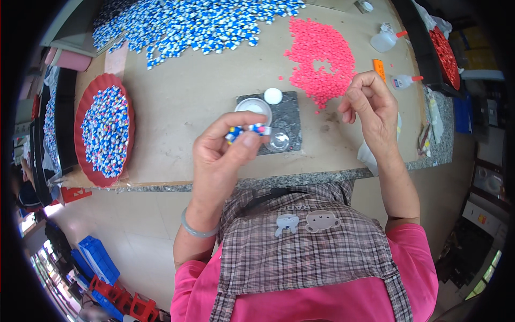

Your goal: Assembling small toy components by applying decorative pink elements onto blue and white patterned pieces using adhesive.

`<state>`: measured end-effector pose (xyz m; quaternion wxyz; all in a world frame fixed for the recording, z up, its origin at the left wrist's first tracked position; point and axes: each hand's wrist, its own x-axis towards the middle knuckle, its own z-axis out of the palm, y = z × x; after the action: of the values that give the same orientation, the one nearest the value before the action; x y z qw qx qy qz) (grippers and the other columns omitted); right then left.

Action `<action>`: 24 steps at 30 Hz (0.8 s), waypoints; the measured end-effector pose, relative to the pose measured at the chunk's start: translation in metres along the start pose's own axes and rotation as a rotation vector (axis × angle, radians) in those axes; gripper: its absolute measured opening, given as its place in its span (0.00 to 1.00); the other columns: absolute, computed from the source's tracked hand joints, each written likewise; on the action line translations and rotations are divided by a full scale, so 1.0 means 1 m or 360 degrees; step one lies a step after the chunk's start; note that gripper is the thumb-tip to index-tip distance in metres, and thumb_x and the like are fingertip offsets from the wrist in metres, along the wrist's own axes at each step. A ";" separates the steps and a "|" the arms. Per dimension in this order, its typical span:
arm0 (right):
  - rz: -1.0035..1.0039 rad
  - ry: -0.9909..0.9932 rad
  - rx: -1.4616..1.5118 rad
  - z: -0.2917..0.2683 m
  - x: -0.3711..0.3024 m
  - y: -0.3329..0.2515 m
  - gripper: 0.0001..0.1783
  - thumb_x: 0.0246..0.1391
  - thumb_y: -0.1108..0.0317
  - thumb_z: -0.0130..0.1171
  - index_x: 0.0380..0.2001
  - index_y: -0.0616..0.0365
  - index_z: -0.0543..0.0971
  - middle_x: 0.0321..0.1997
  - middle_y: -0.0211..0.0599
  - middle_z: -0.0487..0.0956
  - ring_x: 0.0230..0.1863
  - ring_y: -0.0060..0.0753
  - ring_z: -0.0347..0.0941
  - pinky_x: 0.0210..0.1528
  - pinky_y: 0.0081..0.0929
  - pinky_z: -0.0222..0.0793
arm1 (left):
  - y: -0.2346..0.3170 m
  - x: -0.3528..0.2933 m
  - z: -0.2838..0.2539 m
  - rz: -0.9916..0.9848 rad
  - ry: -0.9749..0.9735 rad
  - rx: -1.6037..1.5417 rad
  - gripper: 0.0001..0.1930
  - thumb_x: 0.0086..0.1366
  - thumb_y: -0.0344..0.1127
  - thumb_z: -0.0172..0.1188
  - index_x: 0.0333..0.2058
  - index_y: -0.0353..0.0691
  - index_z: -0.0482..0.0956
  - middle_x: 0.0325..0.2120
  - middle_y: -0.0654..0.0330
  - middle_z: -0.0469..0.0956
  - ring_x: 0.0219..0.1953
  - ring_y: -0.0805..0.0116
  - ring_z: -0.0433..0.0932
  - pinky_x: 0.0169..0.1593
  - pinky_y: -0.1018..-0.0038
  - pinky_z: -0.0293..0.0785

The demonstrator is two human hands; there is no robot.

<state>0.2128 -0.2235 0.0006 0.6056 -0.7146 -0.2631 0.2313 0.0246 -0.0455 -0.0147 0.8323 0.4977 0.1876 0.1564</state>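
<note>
plaid apron (306, 257) nearest, the head view shows the left hand (221, 153) pinching small blue-and-white pieces (234, 133) near the dark slab (290, 114), the right hand (376, 112) curled near pink pieces (322, 48), its grip unclear, so the step seems to be steadying those held pieces, and the next calls for a precise pinch.

Blue, white and yellow are mixed in the pieces (193, 27) heaped along the far edge of the tan bench (182, 86). Plain pink is shown by the pellets (322, 48) nearer its far right corner. By the left edge, the dish (104, 80) is coloured red.
</note>
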 end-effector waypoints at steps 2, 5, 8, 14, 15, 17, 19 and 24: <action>0.0044 0.0019 -0.0080 -0.011 -0.001 0.006 0.04 0.58 0.72 0.58 0.32 0.59 0.72 0.24 0.28 0.76 0.23 0.12 0.69 0.26 0.13 0.66 | 0.000 0.001 -0.004 -0.0005 -0.0007 -0.0129 0.09 0.65 0.27 0.59 0.43 0.35 0.78 0.34 0.61 0.79 0.32 0.80 0.77 0.30 0.87 0.66; 0.0058 -0.0033 -0.0350 -0.016 -0.006 0.015 0.03 0.56 0.74 0.58 0.34 0.61 0.75 0.26 0.29 0.77 0.24 0.16 0.71 0.28 0.15 0.67 | -0.001 0.006 -0.012 0.0003 -0.0009 -0.0266 0.07 0.64 0.28 0.60 0.40 0.34 0.77 0.33 0.60 0.79 0.30 0.81 0.75 0.27 0.87 0.61; -0.0147 -0.0147 -0.0742 -0.014 -0.009 0.027 0.04 0.54 0.76 0.59 0.34 0.61 0.78 0.28 0.33 0.78 0.26 0.23 0.73 0.30 0.19 0.70 | -0.002 0.010 -0.018 0.0022 -0.0030 -0.0283 0.07 0.63 0.28 0.59 0.40 0.34 0.77 0.32 0.58 0.79 0.28 0.81 0.72 0.26 0.86 0.57; -0.0561 -0.0207 -0.1073 -0.001 -0.007 0.037 0.07 0.47 0.77 0.62 0.32 0.59 0.80 0.30 0.36 0.76 0.31 0.37 0.76 0.33 0.28 0.73 | 0.000 0.012 -0.025 0.0066 0.0000 -0.0450 0.10 0.63 0.28 0.58 0.41 0.31 0.75 0.32 0.56 0.77 0.26 0.81 0.66 0.26 0.86 0.56; -0.0652 -0.0239 -0.1190 -0.001 -0.005 0.041 0.07 0.45 0.77 0.62 0.31 0.59 0.80 0.30 0.36 0.75 0.31 0.37 0.75 0.32 0.30 0.73 | 0.003 0.012 -0.020 0.0038 0.0154 -0.0409 0.10 0.64 0.30 0.57 0.41 0.31 0.75 0.32 0.57 0.76 0.25 0.81 0.64 0.26 0.86 0.56; -0.0743 -0.0273 -0.1308 -0.002 -0.002 0.042 0.07 0.44 0.77 0.63 0.30 0.58 0.80 0.29 0.35 0.74 0.31 0.37 0.75 0.32 0.31 0.73 | 0.003 0.013 -0.022 0.0011 0.0309 -0.0368 0.10 0.65 0.32 0.55 0.41 0.31 0.74 0.32 0.57 0.75 0.25 0.81 0.63 0.26 0.85 0.56; -0.0893 -0.0369 -0.1416 -0.003 0.000 0.039 0.07 0.44 0.78 0.63 0.30 0.60 0.80 0.28 0.35 0.75 0.30 0.36 0.76 0.31 0.31 0.73 | -0.001 0.014 -0.037 -0.0046 0.0125 -0.0595 0.12 0.68 0.34 0.50 0.42 0.31 0.73 0.31 0.59 0.72 0.25 0.80 0.61 0.26 0.84 0.57; -0.0788 -0.0311 -0.1578 0.005 -0.006 0.033 0.07 0.41 0.76 0.65 0.26 0.60 0.77 0.27 0.35 0.75 0.29 0.34 0.76 0.29 0.31 0.72 | -0.005 0.018 -0.049 -0.0124 0.0023 -0.0987 0.12 0.71 0.36 0.45 0.41 0.32 0.71 0.29 0.60 0.68 0.25 0.78 0.61 0.25 0.83 0.58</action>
<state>0.2088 -0.2279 -0.0327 0.2062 -0.8058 -0.5551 -0.0039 0.0183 -0.0021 -0.0430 0.9485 0.2113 0.1558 0.1775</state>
